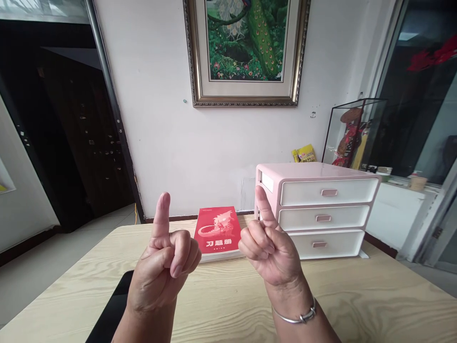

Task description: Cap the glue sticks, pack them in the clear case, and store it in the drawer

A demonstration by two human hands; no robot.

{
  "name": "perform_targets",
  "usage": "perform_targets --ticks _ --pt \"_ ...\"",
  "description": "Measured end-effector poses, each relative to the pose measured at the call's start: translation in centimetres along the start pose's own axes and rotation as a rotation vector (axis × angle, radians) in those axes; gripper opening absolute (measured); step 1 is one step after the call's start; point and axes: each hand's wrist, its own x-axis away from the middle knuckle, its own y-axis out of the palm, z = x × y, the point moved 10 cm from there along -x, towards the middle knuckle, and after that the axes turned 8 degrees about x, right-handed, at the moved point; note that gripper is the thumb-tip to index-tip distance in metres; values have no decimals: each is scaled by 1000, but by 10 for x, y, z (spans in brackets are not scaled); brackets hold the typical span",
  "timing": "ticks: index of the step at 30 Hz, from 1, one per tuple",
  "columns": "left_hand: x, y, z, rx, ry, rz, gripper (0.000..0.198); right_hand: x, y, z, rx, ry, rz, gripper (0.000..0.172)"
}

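Above the near half of the bench, both hands are raised and touch nothing. Left hand: fingers curled to the palm, forefinger straight up. Right hand: same pose, bangle on the wrist. Red book lies closed and flat towards the far edge, behind the gap between the hands. Pink drawer unit stands just right of it at the far edge, all drawers pushed in. Nothing handled, by the look of it. Count: one book, one unit with three drawers, one dark flat object at the near edge, left.
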Motion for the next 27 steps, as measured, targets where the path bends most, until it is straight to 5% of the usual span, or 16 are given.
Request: perform_targets --ticks 27 --pt "-1 -2 -2 -9 -3 12 81 0 -3 0 1 -1 29 60"
